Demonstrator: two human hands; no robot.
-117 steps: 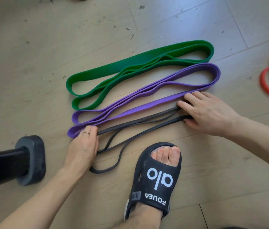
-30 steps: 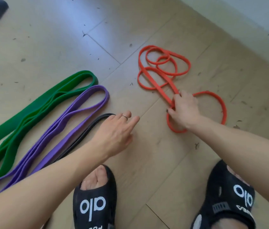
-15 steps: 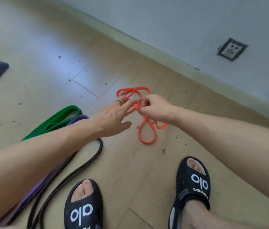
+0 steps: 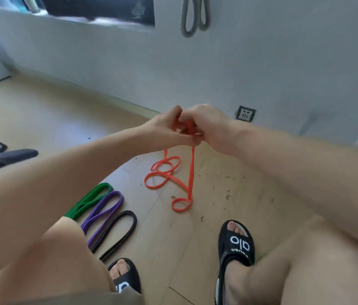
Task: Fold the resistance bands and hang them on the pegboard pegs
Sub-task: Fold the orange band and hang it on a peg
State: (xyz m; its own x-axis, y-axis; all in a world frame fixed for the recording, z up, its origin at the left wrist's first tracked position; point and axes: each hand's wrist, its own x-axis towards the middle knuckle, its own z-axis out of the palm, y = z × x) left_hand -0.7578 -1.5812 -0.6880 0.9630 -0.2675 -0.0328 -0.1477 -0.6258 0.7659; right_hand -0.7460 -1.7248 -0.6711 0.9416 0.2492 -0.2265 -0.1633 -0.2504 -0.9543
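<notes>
My left hand (image 4: 166, 126) and my right hand (image 4: 209, 126) are together above the floor, both pinching the top of the orange resistance band (image 4: 192, 170). The band hangs down from them, and its tangled loops still lie on the wooden floor. The green band (image 4: 90, 201), the purple band (image 4: 105, 208) and the black band (image 4: 121, 230) lie folded side by side on the floor at lower left, partly hidden by my left arm and knee. A grey band (image 4: 193, 16) hangs on the wall at the top.
The grey wall with a socket (image 4: 245, 113) runs close behind the hands. My feet in black slides (image 4: 237, 245) stand on the wooden floor (image 4: 250, 205). Dark objects (image 4: 0, 155) lie at the far left.
Both hands have lifted the orange band higher off the floor, and my left hand now pinches it too. The view has tilted up toward the wall.
</notes>
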